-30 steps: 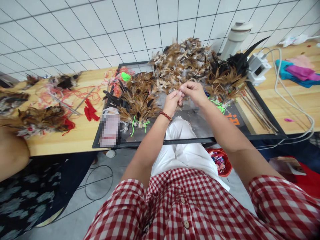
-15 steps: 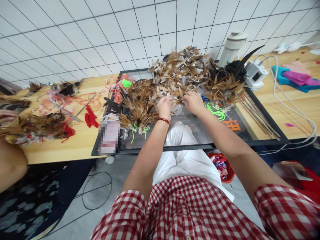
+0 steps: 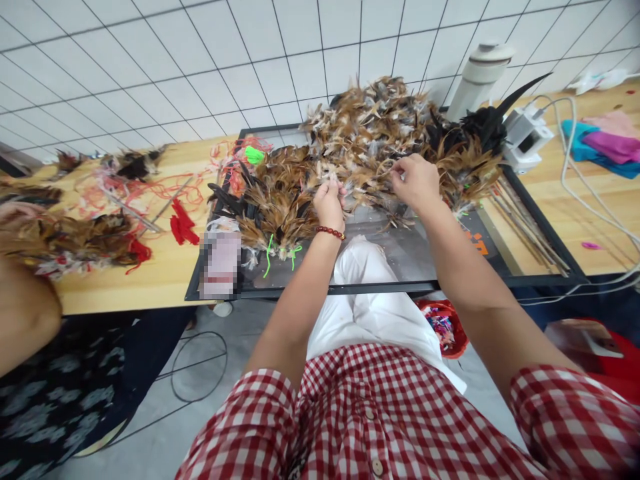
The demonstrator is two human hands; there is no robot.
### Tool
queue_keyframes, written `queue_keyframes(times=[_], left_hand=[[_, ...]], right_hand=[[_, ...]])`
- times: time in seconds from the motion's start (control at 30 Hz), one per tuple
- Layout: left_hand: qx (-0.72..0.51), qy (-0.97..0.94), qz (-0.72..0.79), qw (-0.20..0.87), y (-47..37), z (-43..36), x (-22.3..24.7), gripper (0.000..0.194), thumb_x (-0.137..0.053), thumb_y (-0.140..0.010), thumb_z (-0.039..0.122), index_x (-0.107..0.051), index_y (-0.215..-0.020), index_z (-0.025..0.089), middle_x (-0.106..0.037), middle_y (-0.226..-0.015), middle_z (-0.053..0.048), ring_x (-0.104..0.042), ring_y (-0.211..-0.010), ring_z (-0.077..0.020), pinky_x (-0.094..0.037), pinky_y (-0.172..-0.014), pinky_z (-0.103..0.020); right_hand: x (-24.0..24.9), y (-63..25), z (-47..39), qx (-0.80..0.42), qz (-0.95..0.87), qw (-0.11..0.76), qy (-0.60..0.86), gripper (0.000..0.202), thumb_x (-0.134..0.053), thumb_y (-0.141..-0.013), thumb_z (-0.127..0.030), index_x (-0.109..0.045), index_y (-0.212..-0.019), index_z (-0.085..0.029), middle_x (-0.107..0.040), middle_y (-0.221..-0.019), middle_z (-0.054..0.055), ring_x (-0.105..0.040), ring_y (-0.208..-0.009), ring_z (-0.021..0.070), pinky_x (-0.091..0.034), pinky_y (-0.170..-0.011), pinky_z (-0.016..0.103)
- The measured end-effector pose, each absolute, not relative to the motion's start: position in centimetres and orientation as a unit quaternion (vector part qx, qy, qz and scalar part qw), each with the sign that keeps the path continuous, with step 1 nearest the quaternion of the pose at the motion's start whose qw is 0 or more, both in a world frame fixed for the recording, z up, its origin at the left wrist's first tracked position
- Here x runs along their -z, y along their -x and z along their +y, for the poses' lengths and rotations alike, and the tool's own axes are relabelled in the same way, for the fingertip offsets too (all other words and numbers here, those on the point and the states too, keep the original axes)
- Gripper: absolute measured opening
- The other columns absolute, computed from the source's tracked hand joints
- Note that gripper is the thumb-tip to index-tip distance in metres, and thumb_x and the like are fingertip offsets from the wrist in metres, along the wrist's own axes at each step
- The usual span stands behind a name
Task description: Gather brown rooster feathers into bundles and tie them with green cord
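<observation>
A large heap of brown and cream feathers (image 3: pixel 370 127) lies at the back of a black-framed board (image 3: pixel 360 289). My left hand (image 3: pixel 330 203), a red bead bracelet at its wrist, is closed at the front edge of the heap, with pale feather bits at its fingertips. To its left sits a feather bunch (image 3: pixel 283 200) tied with green string (image 3: pixel 269 257). My right hand (image 3: pixel 416 181) is raised over the heap's right part, thumb and forefinger pinched at a thin feather. Black and brown feathers (image 3: pixel 473 163) lie just beyond it.
A white bottle (image 3: pixel 477 80) and a white charger (image 3: pixel 527 137) with cables stand at the back right. Thin sticks (image 3: pixel 533 230) lie on the board's right side. At the far left a person's arm (image 3: pixel 25 307) reaches over feathers and red string (image 3: pixel 183 222).
My right hand has moved up and to the right, off the board's middle and over the feathers, now covering the green strings there. My left hand has stayed nearly in place.
</observation>
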State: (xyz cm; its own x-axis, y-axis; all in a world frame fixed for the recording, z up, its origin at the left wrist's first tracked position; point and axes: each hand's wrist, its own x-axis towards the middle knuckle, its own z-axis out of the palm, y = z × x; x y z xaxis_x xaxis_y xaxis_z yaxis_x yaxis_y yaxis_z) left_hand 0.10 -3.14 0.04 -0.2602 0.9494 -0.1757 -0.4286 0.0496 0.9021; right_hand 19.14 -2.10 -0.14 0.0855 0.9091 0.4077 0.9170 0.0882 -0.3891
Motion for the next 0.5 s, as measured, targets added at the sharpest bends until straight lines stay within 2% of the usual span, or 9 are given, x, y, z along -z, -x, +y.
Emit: queue_keyframes(times=[0.07,0.17,0.27,0.33,0.43,0.5], left_hand=[[-0.625,-0.271,0.472,0.559,-0.2,-3.4,-0.1,0.034,-0.063,-0.102,0.019,-0.059,-0.069,0.017,-0.053,-0.058,0.006,-0.036,-0.045,-0.0035,-0.026,-0.049,-0.019],[-0.616,-0.268,0.465,0.576,-0.5,-3.7,-0.2,0.034,-0.064,-0.102,0.019,-0.060,-0.068,0.016,-0.052,-0.057,0.006,-0.030,-0.044,-0.0029,-0.022,-0.048,-0.020],[-0.608,-0.267,0.463,0.587,-0.6,-3.7,0.0,0.035,-0.067,-0.101,0.020,-0.061,-0.067,0.016,-0.052,-0.057,0.006,-0.029,-0.045,-0.0032,-0.021,-0.048,-0.020],[-0.610,-0.265,0.458,0.589,-0.7,-3.6,0.1,0.034,-0.068,-0.101,0.022,-0.061,-0.067,0.016,-0.053,-0.058,0.006,-0.030,-0.046,-0.0034,-0.022,-0.049,-0.019],[-0.616,-0.262,0.452,0.589,-0.6,-3.4,0.4,0.034,-0.069,-0.101,0.023,-0.061,-0.068,0.016,-0.053,-0.059,0.005,-0.031,-0.046,-0.0032,-0.022,-0.049,-0.020],[-0.617,-0.262,0.452,0.589,-0.6,-3.3,0.4,0.035,-0.067,-0.102,0.023,-0.060,-0.068,0.016,-0.053,-0.058,0.006,-0.030,-0.045,-0.0031,-0.022,-0.049,-0.020]], right_hand=[[0.8,-18.2,-2.0,-0.003,-0.679,0.296,0.671,0.027,-0.056,-0.097,-0.031,-0.078,-0.107,-0.019,-0.076,-0.114,0.016,-0.067,-0.109,0.0335,-0.050,-0.096,0.046],[1.7,-17.0,-1.8,-0.025,-0.696,0.268,0.666,0.027,-0.062,-0.095,-0.037,-0.078,-0.105,-0.019,-0.076,-0.115,0.016,-0.067,-0.111,0.0351,-0.049,-0.099,0.048],[2.2,-17.2,-1.3,-0.042,-0.690,0.266,0.672,0.020,-0.061,-0.094,-0.031,-0.077,-0.098,-0.019,-0.077,-0.116,0.016,-0.067,-0.114,0.0358,-0.048,-0.100,0.049],[2.3,-18.0,-0.7,-0.073,-0.662,0.327,0.670,0.018,-0.057,-0.096,-0.028,-0.073,-0.094,-0.019,-0.076,-0.108,0.014,-0.067,-0.106,0.0313,-0.049,-0.097,0.045],[1.6,-19.6,-0.1,-0.184,-0.618,0.427,0.634,0.021,-0.056,-0.101,-0.034,-0.067,-0.089,-0.020,-0.068,-0.086,0.005,-0.063,-0.083,0.0210,-0.049,-0.083,0.036],[0.6,-20.7,-0.3,-0.276,-0.630,0.398,0.607,0.023,-0.062,-0.098,-0.038,-0.066,-0.085,-0.020,-0.064,-0.077,0.002,-0.057,-0.072,0.0165,-0.047,-0.076,0.032]])
